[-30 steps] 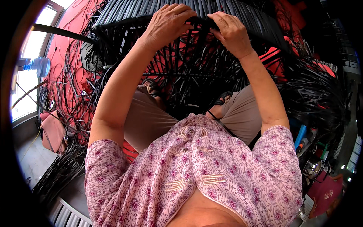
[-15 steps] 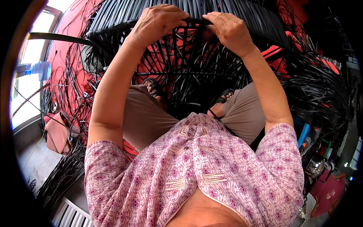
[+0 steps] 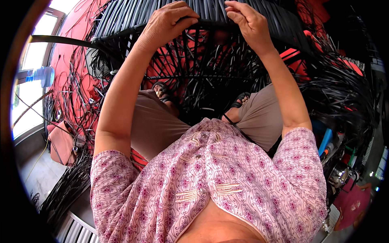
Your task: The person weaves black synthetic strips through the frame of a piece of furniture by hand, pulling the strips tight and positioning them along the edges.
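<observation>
In front of me stands a frame wrapped in dark grey-black plastic strips (image 3: 210,11), laid side by side over its top edge. At the front edge my left hand (image 3: 168,25) is closed, thumb and fingers pressed on the wrapped strips. Slightly raised over the same edge, my right hand (image 3: 253,26) is closed in a pinch, fingertips together; whatever lies between them is too small or dark to make out. Below the edge, open black cords (image 3: 198,52) run down to a thin crossbar (image 3: 202,76).
Heaps of loose black strips (image 3: 340,93) lie at the right, with more on the red floor covering (image 3: 67,48) at the left. A clear blue bottle (image 3: 42,75) and a pink bag (image 3: 60,142) are at the left. A person in a pink-red top (image 3: 351,204) is at lower right.
My right hand has lifted slightly up and right, away from the front edge, and has turned. My left hand has shifted a little, staying at the edge.
</observation>
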